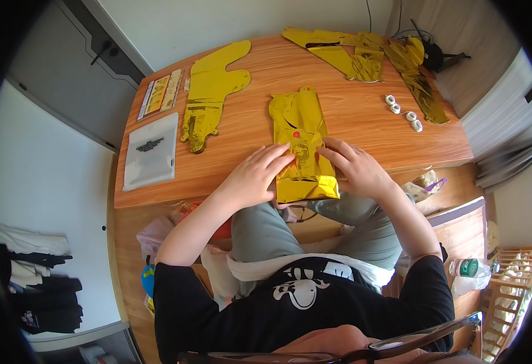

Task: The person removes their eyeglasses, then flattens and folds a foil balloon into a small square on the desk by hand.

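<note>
A flat gold foil balloon (300, 142) lies lengthwise on the wooden table (363, 115), its near end hanging over the front edge. My left hand (255, 176) rests on its left side with fingers spread over the foil. My right hand (354, 164) presses on its right side, fingertips touching the foil near the middle. Both hands lie flat on the balloon from opposite sides.
Another flat gold balloon (210, 91) lies at the left, and more gold foil pieces (363, 54) at the back right. A clear plastic bag (150, 151) and a printed card (161, 93) sit at the left edge. Small white rolls (402, 112) lie at the right.
</note>
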Available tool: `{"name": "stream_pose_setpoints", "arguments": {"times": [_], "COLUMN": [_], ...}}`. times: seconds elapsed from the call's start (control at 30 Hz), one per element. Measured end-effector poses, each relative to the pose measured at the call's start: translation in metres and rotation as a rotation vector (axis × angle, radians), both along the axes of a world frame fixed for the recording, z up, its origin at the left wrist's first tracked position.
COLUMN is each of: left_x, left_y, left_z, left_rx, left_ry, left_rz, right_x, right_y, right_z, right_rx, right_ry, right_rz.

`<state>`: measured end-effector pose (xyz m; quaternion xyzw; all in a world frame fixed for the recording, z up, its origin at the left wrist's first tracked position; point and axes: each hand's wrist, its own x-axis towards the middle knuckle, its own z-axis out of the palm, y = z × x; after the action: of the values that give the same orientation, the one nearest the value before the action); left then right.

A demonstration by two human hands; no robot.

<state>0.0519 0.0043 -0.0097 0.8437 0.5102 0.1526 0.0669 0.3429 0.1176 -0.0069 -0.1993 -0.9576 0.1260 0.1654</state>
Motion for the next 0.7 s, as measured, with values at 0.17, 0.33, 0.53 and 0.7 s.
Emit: {"name": "stream_pose_setpoints", "arguments": {"times": [0.17,0.33,0.53,0.7], "left_x": [0.004,0.008,0.007,0.005], "left_y": [-0.013,-0.022,-0.025,-0.023], "left_z": [-0.005,-0.010,-0.025,-0.019], "left_rx": [0.045,0.145,0.247,0.245], "left_ry": [-0.036,-0.011,0.058,0.085], "left_rz": [0.030,0.017,0.035,0.026], "right_x": [0.000,0.001,0.001,0.004], "right_y": [-0.005,-0.001,-0.009,-0.004], "right_z": [-0.002,-0.009,-0.010,-0.019], "right_rx": [0.132,0.169,0.205,0.253], "right_ry": [0.064,0.166,0.213,0.245], "right_rz": [0.070,0.170,0.148,0.175]}}
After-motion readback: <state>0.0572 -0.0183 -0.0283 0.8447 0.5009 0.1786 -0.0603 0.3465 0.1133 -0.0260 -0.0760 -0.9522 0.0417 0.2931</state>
